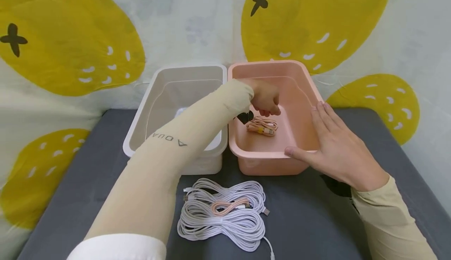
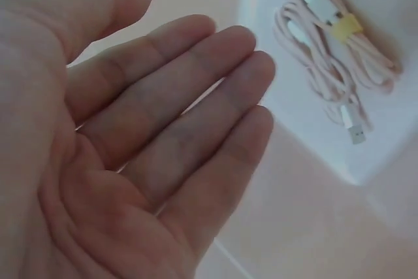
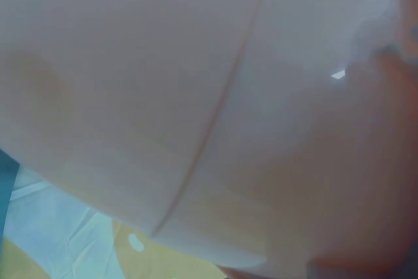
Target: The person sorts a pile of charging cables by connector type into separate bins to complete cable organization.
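A pink bin (image 1: 267, 167) stands on a grey table beside a white bin (image 1: 140, 123). My left hand (image 1: 266, 100) reaches into the pink bin, just above a coiled pink cable (image 1: 262, 127) that lies on the bin's floor. In the left wrist view the left hand (image 2: 163, 135) is empty with relaxed fingers, and the pink cable (image 2: 334, 53), bound with a yellow tie, lies apart from it. My right hand (image 1: 334, 142) rests flat against the pink bin's right side, thumb along the front rim. The right wrist view shows only the pink bin's wall (image 3: 163, 83), blurred.
A pile of white coiled cables (image 1: 225, 224) with one pink cable (image 1: 229, 206) on top lies on the grey table (image 1: 88, 166) in front of the bins. A cloth printed with yellow shapes (image 1: 63, 40) hangs behind the table.
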